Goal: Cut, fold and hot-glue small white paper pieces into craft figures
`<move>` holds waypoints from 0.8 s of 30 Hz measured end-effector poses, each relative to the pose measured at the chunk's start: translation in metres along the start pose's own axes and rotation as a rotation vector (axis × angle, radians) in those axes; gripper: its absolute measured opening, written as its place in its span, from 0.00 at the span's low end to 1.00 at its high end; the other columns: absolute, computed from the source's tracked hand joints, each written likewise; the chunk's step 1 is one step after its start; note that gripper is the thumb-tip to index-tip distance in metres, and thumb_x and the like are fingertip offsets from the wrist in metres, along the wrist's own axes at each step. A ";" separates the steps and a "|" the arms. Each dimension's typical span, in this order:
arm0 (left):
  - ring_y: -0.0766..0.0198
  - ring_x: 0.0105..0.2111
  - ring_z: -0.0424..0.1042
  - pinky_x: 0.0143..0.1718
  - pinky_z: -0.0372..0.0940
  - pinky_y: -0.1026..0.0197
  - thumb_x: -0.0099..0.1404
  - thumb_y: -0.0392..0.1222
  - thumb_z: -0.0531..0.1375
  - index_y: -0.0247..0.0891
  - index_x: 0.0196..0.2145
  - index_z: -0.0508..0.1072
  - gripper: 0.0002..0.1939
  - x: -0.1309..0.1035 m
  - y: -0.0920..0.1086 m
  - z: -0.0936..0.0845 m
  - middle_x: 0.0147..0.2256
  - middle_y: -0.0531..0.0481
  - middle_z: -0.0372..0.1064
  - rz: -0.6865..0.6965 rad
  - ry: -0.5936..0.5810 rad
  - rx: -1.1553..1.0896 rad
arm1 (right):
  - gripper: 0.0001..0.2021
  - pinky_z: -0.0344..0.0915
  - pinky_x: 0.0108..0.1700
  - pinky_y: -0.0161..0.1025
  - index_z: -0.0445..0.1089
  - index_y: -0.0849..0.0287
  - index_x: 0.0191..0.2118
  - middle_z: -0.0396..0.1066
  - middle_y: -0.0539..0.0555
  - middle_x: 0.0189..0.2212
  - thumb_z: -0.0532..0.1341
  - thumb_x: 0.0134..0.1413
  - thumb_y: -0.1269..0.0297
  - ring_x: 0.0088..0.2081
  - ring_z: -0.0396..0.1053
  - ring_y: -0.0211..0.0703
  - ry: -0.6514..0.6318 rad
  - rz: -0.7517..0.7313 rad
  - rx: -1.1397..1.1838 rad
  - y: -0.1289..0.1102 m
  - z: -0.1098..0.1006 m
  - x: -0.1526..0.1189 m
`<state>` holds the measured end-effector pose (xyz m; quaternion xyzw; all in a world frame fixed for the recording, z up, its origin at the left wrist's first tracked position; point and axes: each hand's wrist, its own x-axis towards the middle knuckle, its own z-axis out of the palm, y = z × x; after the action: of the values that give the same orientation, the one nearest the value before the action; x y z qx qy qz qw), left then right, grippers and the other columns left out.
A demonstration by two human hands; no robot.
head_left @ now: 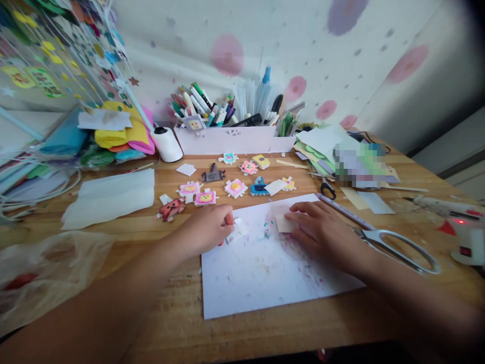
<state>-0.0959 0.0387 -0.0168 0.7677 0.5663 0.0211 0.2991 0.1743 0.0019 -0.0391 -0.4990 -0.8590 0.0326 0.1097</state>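
My left hand [216, 228] is closed, with its fingers curled at the edge of a small white paper piece [237, 230]; the grip is partly hidden. Across from it, my right hand [322, 230] holds a small cream paper square [282, 224] at its right edge with the fingertips. Both hands are over a white sheet [261, 283] marked with coloured smudges. Behind them lie several small coloured paper figures, among them a pink-and-yellow one [235, 188], a blue one [259, 187] and a reddish-brown one [171, 209].
Silver-handled scissors [401, 247] and a lilac pen [344, 211] lie right of the sheet. A glue gun [460, 217] with a red light sits far right. Behind stands a white pen box [227, 140], beside a thread spool [166, 145]. A plastic bag [56, 273] lies left.
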 end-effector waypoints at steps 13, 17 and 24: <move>0.61 0.29 0.67 0.26 0.50 0.62 0.57 0.49 0.56 0.42 0.32 0.68 0.09 0.002 -0.010 -0.002 0.30 0.52 0.71 0.017 0.108 0.182 | 0.13 0.62 0.49 0.56 0.71 0.57 0.45 0.68 0.60 0.47 0.58 0.56 0.59 0.47 0.64 0.58 -0.040 0.016 -0.038 -0.005 0.000 0.005; 0.59 0.31 0.67 0.28 0.51 0.61 0.60 0.53 0.53 0.41 0.28 0.69 0.14 0.003 -0.012 -0.008 0.31 0.50 0.71 0.041 0.099 0.180 | 0.14 0.63 0.50 0.54 0.71 0.60 0.44 0.68 0.60 0.47 0.61 0.53 0.60 0.47 0.64 0.57 -0.054 0.017 -0.005 -0.007 -0.004 0.002; 0.59 0.32 0.66 0.29 0.51 0.61 0.54 0.49 0.59 0.41 0.27 0.68 0.09 0.000 -0.010 -0.004 0.33 0.51 0.69 0.099 0.114 0.217 | 0.12 0.63 0.49 0.53 0.71 0.60 0.43 0.69 0.60 0.45 0.60 0.54 0.63 0.46 0.65 0.54 -0.002 0.003 0.017 -0.011 -0.008 -0.006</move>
<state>-0.1064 0.0422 -0.0181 0.8201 0.5427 0.0181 0.1805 0.1699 -0.0088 -0.0301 -0.4993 -0.8580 0.0406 0.1133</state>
